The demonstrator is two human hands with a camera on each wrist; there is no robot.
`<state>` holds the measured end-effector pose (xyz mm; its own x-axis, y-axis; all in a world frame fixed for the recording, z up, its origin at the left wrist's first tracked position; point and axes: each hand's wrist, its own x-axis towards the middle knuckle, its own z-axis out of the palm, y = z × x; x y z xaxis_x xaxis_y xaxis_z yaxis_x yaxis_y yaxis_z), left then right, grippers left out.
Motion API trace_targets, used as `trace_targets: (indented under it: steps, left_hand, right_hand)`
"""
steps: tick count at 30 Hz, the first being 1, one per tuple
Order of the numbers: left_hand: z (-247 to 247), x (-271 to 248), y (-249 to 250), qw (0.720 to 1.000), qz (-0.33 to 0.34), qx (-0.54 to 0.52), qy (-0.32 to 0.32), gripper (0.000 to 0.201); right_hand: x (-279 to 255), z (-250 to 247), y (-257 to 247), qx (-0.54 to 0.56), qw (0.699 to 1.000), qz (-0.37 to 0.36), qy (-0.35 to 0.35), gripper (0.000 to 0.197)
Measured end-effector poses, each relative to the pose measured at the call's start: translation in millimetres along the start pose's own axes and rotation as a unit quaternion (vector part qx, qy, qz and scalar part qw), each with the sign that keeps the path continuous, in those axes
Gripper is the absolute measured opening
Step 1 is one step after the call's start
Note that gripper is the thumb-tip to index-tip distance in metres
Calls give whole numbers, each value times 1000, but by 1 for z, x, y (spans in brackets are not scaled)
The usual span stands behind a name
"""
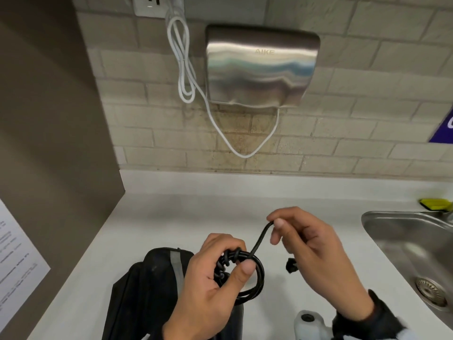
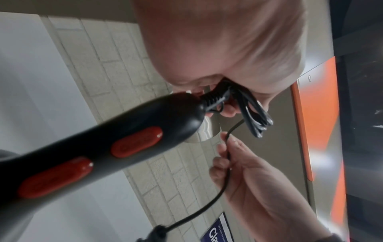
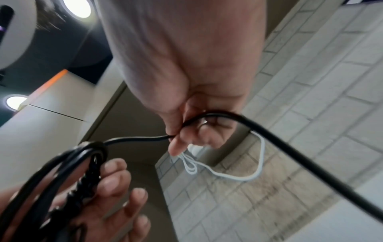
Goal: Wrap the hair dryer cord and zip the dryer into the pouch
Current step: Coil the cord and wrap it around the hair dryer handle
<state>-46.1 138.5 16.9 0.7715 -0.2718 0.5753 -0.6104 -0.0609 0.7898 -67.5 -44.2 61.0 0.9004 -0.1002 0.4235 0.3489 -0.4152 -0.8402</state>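
My left hand (image 1: 220, 271) grips a coil of the black cord (image 1: 255, 276) over the white counter, thumb pressed on the loops. From the coil a free strand (image 1: 259, 239) rises to my right hand (image 1: 277, 223), which pinches it between thumb and forefinger. The black plug (image 1: 291, 265) hangs below the right hand. In the left wrist view the black hair dryer handle (image 2: 124, 134) with two red buttons hangs under the left hand, its cord collar at my fingers. The black pouch (image 1: 147, 285) lies on the counter under and left of the left hand.
A steel sink (image 1: 411, 256) is set into the counter (image 1: 171, 217) at the right, with a yellow-green sponge (image 1: 436, 204) behind it. A steel hand dryer (image 1: 262, 67) and its white cable (image 1: 186, 69) hang on the tiled wall. A brown partition (image 1: 49, 119) with a paper notice stands left.
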Motion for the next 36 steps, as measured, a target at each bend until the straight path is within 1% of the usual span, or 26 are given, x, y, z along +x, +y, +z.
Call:
trace_targets:
  steps: [3,6,8,9,10,12,13,14,16,18,19,21,22,23,26,28,30,32,34,36]
  left_hand:
    - [0,-2,-3,1000,-9,-7,17,28]
    - [-1,-4,-3,999,-10,-15,32,31]
    - [-2,-5,-3,999,-15,-22,42,32]
    - [-2,-5,-3,998,-16,-23,48,33]
    - [-2,-5,-3,998,-16,-23,53,33]
    - [-2,-5,-3,998,-15,-23,61,32]
    - [-2,-5,-2,998,-15,-22,64,31]
    - [-2,-5,-2,997,-18,-20,68,30]
    - [-1,-6,-1,997,-26,-16,74,28]
    - [0,-6,0,997,-14,6,80,26]
    - [1,-6,0,996,0,25,84,26]
    - [0,-6,2,994,18,51,93,21]
    - [0,-5,3,994,10,48,97,16]
    - [-1,-5,5,995,-11,33,97,14]
    - [-2,-6,13,992,-87,-35,79,31]
    - [-4,-4,19,986,-121,-80,78,33]
    - [-7,0,23,978,-151,-123,74,29]
    - [-9,3,25,967,-186,-153,78,18]
    - [-11,4,29,955,-220,-182,80,18]
    - [-12,5,33,944,-246,-206,74,21]
  right_hand:
    - [-6,11,15,33,999,3,-3,15]
    - [-17,22,19,61,998,-8,19,14]
    - [-23,25,19,69,997,-18,15,16]
    - [-26,27,18,77,997,-23,5,19]
    - [-29,29,16,81,996,-30,-8,27]
    - [-35,35,15,59,997,-48,-33,45]
    - [-38,39,13,45,997,-54,-39,48]
    - [-40,43,11,32,997,-55,-39,47]
    - [-44,48,9,21,998,-44,-33,35]
    - [-45,50,8,44,998,-19,-34,19]
    - [-46,50,9,61,997,-7,-35,14]
    - [-45,48,11,88,995,9,-43,15]
    - [-45,47,11,98,994,14,-49,16]
    - [-44,45,11,104,993,16,-56,15]
    - [-41,40,9,104,992,7,-75,12]
    - [-39,37,7,115,990,6,-83,11]
    - [-38,35,7,116,990,2,-85,11]
    - [-37,35,7,105,991,-1,-84,8]
    - [-37,39,5,69,996,-6,-60,8]
    - [-41,46,6,13,1000,-8,8,20]
